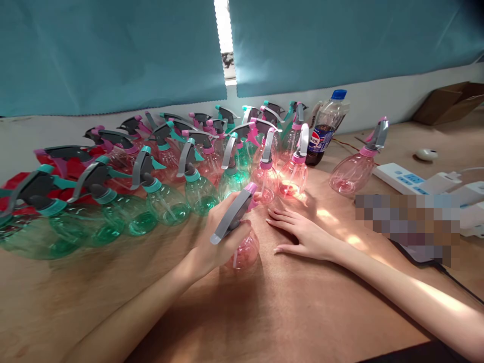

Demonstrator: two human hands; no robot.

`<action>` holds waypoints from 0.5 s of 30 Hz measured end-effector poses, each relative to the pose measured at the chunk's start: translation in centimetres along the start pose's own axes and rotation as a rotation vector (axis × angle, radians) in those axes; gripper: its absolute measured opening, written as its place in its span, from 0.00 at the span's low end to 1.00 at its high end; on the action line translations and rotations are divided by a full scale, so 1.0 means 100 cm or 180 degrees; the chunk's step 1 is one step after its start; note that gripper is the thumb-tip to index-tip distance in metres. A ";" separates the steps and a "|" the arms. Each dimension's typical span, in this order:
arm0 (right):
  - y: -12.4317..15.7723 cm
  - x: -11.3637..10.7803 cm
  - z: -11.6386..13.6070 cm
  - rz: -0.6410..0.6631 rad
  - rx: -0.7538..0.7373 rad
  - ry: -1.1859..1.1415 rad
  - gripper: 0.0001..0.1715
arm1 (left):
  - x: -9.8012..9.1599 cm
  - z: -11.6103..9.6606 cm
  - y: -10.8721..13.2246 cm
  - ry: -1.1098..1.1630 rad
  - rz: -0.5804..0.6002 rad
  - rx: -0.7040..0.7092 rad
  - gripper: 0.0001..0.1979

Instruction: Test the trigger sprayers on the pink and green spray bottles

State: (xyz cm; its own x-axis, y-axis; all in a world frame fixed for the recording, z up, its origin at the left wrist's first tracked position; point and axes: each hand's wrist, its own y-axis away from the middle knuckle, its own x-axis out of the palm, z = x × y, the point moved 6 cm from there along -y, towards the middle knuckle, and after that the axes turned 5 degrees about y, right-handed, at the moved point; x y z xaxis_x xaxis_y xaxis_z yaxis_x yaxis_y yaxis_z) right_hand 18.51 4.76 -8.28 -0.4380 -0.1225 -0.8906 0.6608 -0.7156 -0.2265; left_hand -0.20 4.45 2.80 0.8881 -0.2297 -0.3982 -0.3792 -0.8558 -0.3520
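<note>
My left hand (221,234) is wrapped round the neck of a pink spray bottle (245,252) with a grey and pink trigger head; the bottle is upright at the table's middle. Part of its neck is hidden by my fingers. To the right, my right hand (302,232) lies flat on the wooden table (287,312), fingers spread, holding nothing. Just beyond it stands a pink spray bottle (293,176) in bright light. Green spray bottles (170,204) line up at the left, with several more pink and green ones behind them.
A cola bottle (321,133) with a blue cap stands at the back. Another pink spray bottle (351,169) is apart at the right, near a white power strip (401,176) with plugs. Farther off are a white computer mouse (426,154) and a cardboard box (446,106).
</note>
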 end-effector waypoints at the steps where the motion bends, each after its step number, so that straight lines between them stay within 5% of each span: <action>1: 0.000 0.000 0.000 0.0013 0.0013 0.0003 0.43 | 0.000 0.000 0.000 0.0001 -0.0010 0.0013 0.04; 15: 0.006 0.006 -0.003 -0.0006 0.0114 -0.0001 0.42 | 0.001 -0.001 0.002 0.0240 -0.0017 0.0101 0.07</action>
State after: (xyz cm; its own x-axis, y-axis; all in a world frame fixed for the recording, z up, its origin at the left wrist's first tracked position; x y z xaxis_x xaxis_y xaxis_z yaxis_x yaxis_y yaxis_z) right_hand 18.80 4.49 -9.05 -0.4393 -0.1215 -0.8901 0.6378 -0.7399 -0.2138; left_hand -0.15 4.19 2.76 0.9067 -0.2603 -0.3319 -0.3813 -0.8423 -0.3810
